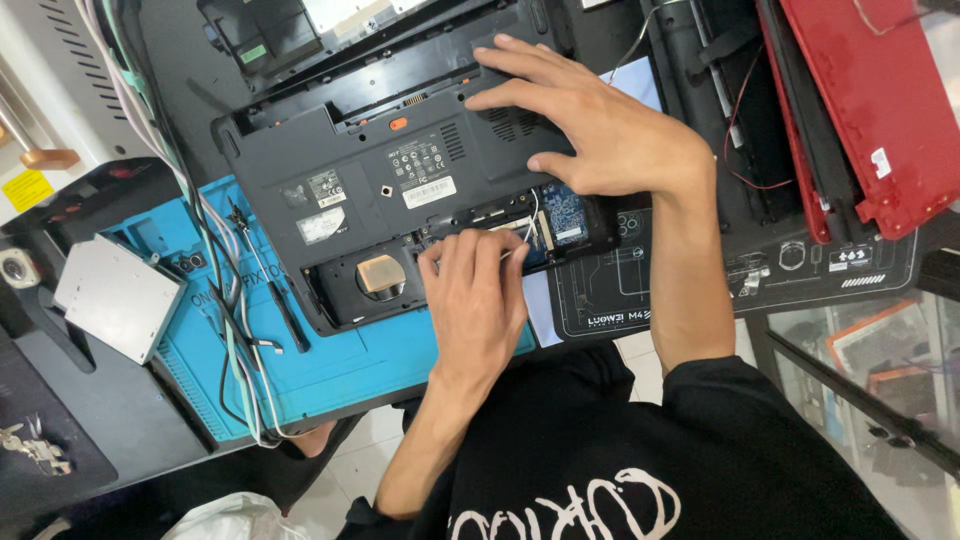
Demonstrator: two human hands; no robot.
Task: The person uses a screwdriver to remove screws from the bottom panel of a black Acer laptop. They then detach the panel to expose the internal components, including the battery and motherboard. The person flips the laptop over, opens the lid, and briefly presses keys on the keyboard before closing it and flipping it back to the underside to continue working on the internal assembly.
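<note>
Currently, the upturned black laptop [400, 180] sits mid-frame on the blue mat [330, 370], bottom cover already off. Left hand [475, 300] pinches thin wires [520, 238] in the open bay; right hand [590, 125] lies flat, fingers spread, bracing the base. Boards remain fitted.

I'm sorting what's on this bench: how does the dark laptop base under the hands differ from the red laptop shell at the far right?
The dark laptop base is grey-black; the red laptop shell is bright red. The base lies flat, underside up, partly on the blue mat, its lower bay open to a blue board; the shell lies slanted at the bench edge. The left hand and right hand touch the base; the shell is untouched. Both are laptop parts.
</note>
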